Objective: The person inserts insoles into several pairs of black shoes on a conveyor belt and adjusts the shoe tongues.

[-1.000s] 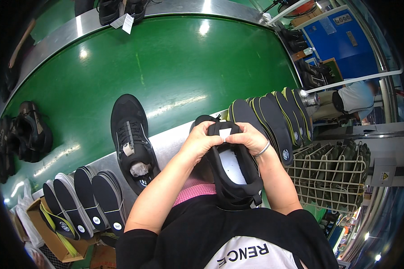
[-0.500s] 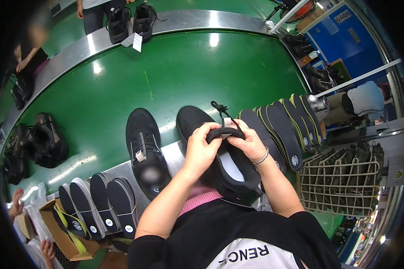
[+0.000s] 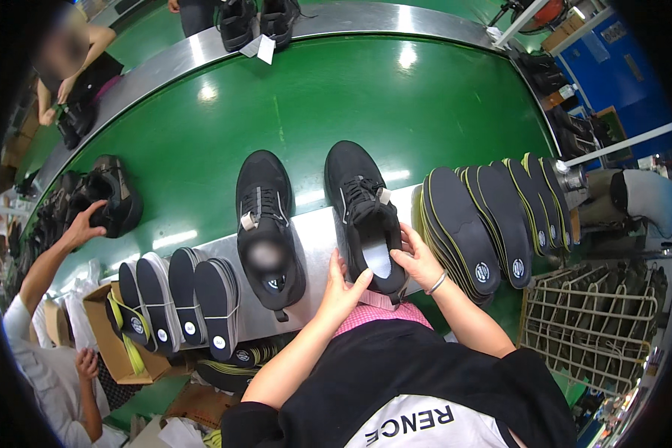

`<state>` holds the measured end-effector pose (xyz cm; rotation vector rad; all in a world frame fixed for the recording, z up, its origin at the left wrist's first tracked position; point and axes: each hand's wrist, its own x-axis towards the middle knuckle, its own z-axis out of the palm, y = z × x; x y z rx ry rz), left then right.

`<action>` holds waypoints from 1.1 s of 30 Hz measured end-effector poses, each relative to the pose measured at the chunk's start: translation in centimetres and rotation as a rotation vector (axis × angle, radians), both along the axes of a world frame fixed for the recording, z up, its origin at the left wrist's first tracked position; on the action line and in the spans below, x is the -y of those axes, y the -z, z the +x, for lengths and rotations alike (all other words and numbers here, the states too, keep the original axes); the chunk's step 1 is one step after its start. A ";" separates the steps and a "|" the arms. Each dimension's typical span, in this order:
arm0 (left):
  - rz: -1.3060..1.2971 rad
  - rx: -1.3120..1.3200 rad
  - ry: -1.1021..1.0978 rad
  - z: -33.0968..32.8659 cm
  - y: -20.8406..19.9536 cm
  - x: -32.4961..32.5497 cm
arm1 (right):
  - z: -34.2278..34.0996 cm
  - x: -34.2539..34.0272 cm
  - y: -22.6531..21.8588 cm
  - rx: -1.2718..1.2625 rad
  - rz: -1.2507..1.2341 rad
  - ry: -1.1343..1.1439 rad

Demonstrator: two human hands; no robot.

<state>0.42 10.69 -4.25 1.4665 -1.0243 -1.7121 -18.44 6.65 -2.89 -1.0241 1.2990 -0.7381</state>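
A black lace-up shoe [image 3: 345,168] stands toe-away in front of me, with a pale lining inside its opening. Beside its heel, my left hand [image 3: 340,293] has thumb and fingers apart, lightly against the side. My right hand [image 3: 420,261] is closed on the collar at the other side, thumb over the rim and fingers outside. To the left stands a matching black shoe [image 3: 263,179], also toe-away, with a small pale tag at its laces. A blurred patch covers part of its opening.
Stacks of black insoles with yellow-green edges [image 3: 455,224] stand to the right, near a wire basket [image 3: 590,328]. Banded grey-edged insoles [image 3: 220,306] and a cardboard box [image 3: 138,366] lie left. A co-worker's hand [image 3: 89,224] reaches other shoes. More shoes [image 3: 239,22] sit on the far metal ledge.
Both hands have left the tongue and laces and moved down to the heel. The held shoe now stands flat and straight, farther from my body. A co-worker's arm has reached in at left.
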 end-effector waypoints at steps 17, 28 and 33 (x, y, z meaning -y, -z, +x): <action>-0.067 0.110 -0.197 -2.5 0.9 -3.8 | -0.4 -0.8 0.8 -0.022 -0.093 -0.137; -0.018 0.119 -0.295 -3.3 -0.6 -5.5 | -0.6 1.3 1.1 0.252 0.162 -0.206; -0.146 0.130 -0.573 -3.1 0.4 -9.0 | 2.0 1.0 -0.9 0.000 0.155 -0.309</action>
